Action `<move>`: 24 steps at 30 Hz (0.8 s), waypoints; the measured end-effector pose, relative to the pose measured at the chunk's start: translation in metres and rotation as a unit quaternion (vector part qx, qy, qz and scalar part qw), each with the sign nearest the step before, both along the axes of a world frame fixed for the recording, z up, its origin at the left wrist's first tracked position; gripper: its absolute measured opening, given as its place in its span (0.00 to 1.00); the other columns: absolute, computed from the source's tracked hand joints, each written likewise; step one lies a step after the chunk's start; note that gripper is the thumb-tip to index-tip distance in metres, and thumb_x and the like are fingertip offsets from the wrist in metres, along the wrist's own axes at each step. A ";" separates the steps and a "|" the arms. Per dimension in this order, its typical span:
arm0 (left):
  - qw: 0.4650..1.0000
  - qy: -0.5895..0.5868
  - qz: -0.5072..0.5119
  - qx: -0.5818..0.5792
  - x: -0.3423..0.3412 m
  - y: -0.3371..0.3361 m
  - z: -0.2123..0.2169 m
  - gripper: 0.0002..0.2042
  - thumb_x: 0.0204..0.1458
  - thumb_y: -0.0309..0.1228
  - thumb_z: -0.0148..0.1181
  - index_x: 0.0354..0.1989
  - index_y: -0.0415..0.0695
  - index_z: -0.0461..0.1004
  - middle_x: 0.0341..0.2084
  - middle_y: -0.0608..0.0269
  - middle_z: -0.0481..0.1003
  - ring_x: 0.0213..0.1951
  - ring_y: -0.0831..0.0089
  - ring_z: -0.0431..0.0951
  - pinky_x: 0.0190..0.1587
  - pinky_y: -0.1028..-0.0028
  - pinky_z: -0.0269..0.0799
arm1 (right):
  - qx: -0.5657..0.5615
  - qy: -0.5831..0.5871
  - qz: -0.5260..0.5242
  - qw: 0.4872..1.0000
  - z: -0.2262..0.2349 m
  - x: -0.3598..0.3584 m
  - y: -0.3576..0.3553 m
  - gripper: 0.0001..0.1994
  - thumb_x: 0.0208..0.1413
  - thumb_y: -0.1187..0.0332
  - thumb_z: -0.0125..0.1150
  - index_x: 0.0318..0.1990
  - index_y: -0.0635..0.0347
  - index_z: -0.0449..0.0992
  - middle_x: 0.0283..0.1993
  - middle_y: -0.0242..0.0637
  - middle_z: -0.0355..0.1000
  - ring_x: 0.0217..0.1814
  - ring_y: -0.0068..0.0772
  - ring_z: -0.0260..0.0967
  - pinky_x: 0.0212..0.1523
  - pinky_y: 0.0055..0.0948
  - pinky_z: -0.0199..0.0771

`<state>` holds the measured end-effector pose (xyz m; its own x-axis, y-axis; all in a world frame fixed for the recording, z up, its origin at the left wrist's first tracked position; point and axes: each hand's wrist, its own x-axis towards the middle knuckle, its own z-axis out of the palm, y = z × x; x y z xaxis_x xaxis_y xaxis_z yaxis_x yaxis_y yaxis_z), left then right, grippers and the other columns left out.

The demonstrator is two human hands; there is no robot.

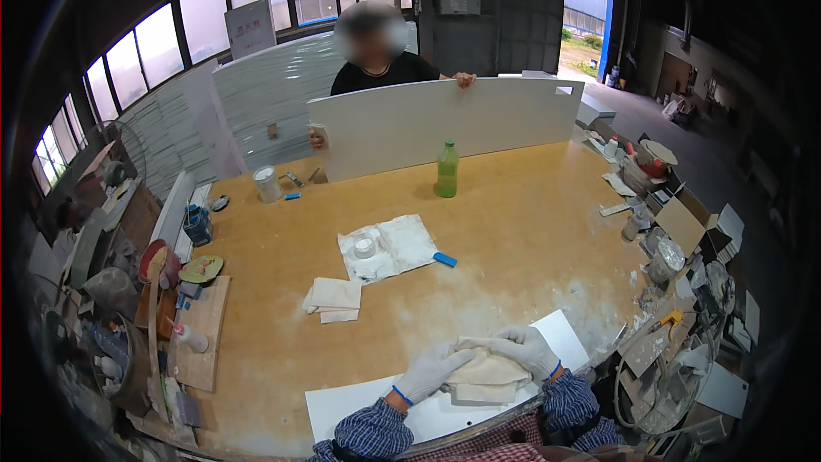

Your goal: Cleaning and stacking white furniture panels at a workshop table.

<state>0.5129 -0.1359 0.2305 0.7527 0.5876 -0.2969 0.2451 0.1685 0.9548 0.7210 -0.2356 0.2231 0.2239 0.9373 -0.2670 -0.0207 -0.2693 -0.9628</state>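
Head view: we have the cream cloth (487,368) at the near edge of the tabletop (274,308), bunched between our hands over a white panel (338,406) that shows to its left and right. To handle it well, in our judgement, we want the cloth gathered into an even, flat pad, with no loose corner under the palms, and an equal share of it in each hand. Light, matched pressure should serve better than a hard squeeze, since soft fabric likely slips and creases easily. The panel's near edge lies close to our body, so we do best to mind the overhang there.

Our left hand (434,370), in a pale knit glove, comes in from the lower left, its fingers pointing far and right along the cloth's left side. Our right hand (528,351), gloved alike, reaches in from the right with its fingers turned left over the cloth's far right part. The fingers of both are partly closed, curled onto the cloth and holding it; how tightly, we cannot tell, as the undersides are hidden. Both wrists sit low, and our patterned sleeves (374,429) angle inward, so the hands nearly meet at the cloth's far edge.
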 end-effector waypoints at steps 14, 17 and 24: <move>1.000 -0.015 -0.010 -0.014 0.000 0.000 0.013 0.16 0.61 0.44 0.56 0.51 0.47 0.76 0.21 0.73 0.72 0.15 0.88 0.65 0.14 0.84 0.61 | 0.024 0.001 0.005 1.000 -0.008 0.004 0.002 0.09 0.58 0.67 0.64 0.40 0.65 0.81 0.36 0.31 0.78 0.37 0.17 0.72 0.37 0.18 0.72; 0.999 -0.015 -0.011 -0.026 -0.001 0.001 0.019 0.16 0.61 0.44 0.56 0.50 0.46 0.76 0.21 0.73 0.72 0.15 0.88 0.65 0.14 0.84 0.61 | 0.010 -0.007 0.000 1.000 -0.003 0.003 0.002 0.09 0.59 0.68 0.64 0.40 0.65 0.81 0.36 0.31 0.78 0.37 0.16 0.72 0.37 0.18 0.72; 1.000 -0.020 -0.014 -0.020 -0.001 0.003 0.012 0.17 0.61 0.43 0.56 0.50 0.45 0.76 0.20 0.74 0.72 0.14 0.87 0.65 0.15 0.84 0.61 | 0.028 -0.009 -0.001 1.000 -0.008 0.002 0.003 0.09 0.58 0.68 0.64 0.40 0.65 0.81 0.36 0.31 0.78 0.37 0.17 0.72 0.37 0.18 0.71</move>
<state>0.5122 -0.1333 0.2430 0.7809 0.5539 -0.2888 0.2122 0.1996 0.9566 0.7228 -0.2327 0.2155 0.2300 0.9501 -0.2107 -0.0034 -0.2157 -0.9764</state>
